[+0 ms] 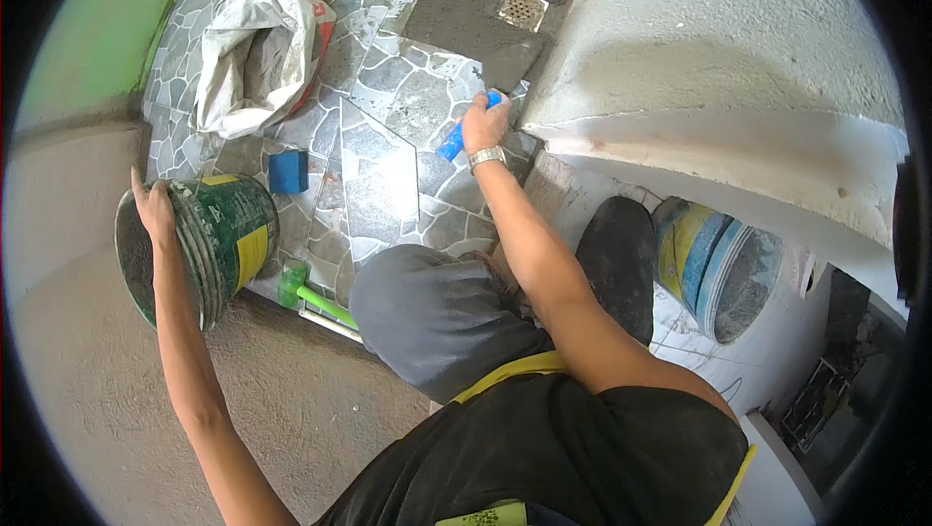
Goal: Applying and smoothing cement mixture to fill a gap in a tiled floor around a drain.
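My left hand (152, 211) grips the rim of a dark green bucket (225, 220) with a yellow label, one finger stretched out. The bucket stands at the left, with grey matter inside its mouth. Farther right, my right hand (485, 126) is closed around a blue bar-shaped thing (451, 144); whether it is a tool's handle I cannot tell. It is held over the stone-patterned floor tiles (427, 99), close to a patch of wet grey mortar (466, 16). Between my hands, a blue block (288, 173) like a sponge lies on the tiles.
An open white sack (228, 89) of grey powder sits at the far left. A drain grate (522, 9) is set in the mortar. A green mallet (293, 283) lies by my knee. To the right are a rough wall (718, 50) and a blue-and-yellow bucket (704, 254).
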`<state>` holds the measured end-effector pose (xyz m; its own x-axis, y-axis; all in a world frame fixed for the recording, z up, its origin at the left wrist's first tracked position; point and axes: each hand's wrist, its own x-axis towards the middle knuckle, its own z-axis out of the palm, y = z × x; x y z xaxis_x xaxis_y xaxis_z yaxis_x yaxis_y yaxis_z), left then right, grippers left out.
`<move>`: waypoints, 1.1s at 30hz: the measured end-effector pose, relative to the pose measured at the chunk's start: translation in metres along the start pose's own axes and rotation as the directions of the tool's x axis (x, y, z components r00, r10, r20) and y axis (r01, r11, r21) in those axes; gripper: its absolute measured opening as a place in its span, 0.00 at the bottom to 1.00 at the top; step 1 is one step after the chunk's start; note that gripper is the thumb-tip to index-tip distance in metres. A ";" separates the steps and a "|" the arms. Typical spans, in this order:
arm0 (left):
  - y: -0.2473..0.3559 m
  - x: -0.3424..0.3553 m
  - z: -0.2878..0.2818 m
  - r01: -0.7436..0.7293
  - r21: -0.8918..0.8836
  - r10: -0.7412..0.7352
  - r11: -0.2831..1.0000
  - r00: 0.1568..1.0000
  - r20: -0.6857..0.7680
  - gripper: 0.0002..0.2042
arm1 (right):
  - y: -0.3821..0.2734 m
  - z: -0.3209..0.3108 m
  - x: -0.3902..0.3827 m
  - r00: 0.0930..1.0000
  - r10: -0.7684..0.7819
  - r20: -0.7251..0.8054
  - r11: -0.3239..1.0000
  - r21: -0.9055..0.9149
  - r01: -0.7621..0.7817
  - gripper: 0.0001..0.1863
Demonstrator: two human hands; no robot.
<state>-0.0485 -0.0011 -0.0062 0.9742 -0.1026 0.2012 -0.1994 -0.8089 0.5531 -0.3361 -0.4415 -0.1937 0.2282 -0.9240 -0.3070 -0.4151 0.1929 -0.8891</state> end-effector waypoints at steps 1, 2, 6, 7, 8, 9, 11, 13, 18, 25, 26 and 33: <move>-0.001 0.000 0.000 -0.004 0.021 0.004 1.000 1.000 -0.004 0.35 | 0.004 0.003 -0.002 0.994 0.052 -0.092 0.996 0.078 -0.045 0.23; -0.001 0.000 0.000 -0.008 0.039 0.008 0.999 1.000 -0.006 0.35 | 0.005 0.005 -0.002 0.997 0.059 -0.053 0.997 0.050 -0.056 0.23; -0.002 0.000 0.000 0.027 0.028 -0.027 0.999 1.000 -0.005 0.35 | 0.000 0.032 -0.019 0.996 0.040 -0.074 0.996 -0.080 -0.046 0.26; -0.002 0.001 0.000 0.028 0.028 -0.027 0.999 1.000 -0.006 0.35 | -0.005 0.041 -0.022 0.999 -0.032 -0.015 0.998 -0.063 0.031 0.26; -0.002 0.000 0.000 0.032 0.011 -0.032 0.999 0.999 0.002 0.36 | -0.010 0.047 -0.024 0.997 -0.053 0.062 0.997 -0.059 0.057 0.27; -0.002 0.000 -0.001 0.052 0.014 -0.052 0.999 0.999 0.003 0.36 | -0.013 0.052 -0.026 0.988 -0.113 0.103 0.993 0.054 0.108 0.27; -0.002 0.000 -0.001 -0.004 0.024 0.004 1.000 1.000 -0.014 0.36 | -0.016 0.054 -0.024 0.991 -0.079 0.113 0.991 0.115 0.066 0.27; -0.001 0.000 -0.002 -0.039 0.056 0.041 0.998 0.999 -0.028 0.36 | -0.015 0.048 -0.013 0.991 -0.133 0.017 0.990 0.041 0.132 0.24; -0.001 -0.003 -0.001 0.024 0.008 -0.024 1.000 1.000 0.002 0.35 | 0.001 0.016 0.025 0.993 0.077 -0.087 0.994 0.087 -0.069 0.23; 0.011 -0.006 -0.001 -0.021 0.033 0.023 0.999 0.998 -0.059 0.35 | -0.016 0.010 0.027 0.990 0.113 0.084 0.992 0.047 -0.117 0.24; 0.012 -0.007 -0.001 0.029 0.026 -0.029 0.999 0.999 -0.035 0.35 | -0.021 0.009 0.029 0.996 0.068 0.054 0.996 0.053 -0.070 0.24; 0.009 -0.007 -0.001 0.073 -0.018 -0.073 0.997 0.997 -0.017 0.35 | -0.026 -0.007 0.052 0.981 0.187 0.058 0.982 -0.044 -0.185 0.20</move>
<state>-0.0570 -0.0071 -0.0013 0.9841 -0.0334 0.1742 -0.1300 -0.8036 0.5808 -0.3194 -0.4971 -0.1842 0.1976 -0.8506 -0.4872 -0.4885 0.3455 -0.8013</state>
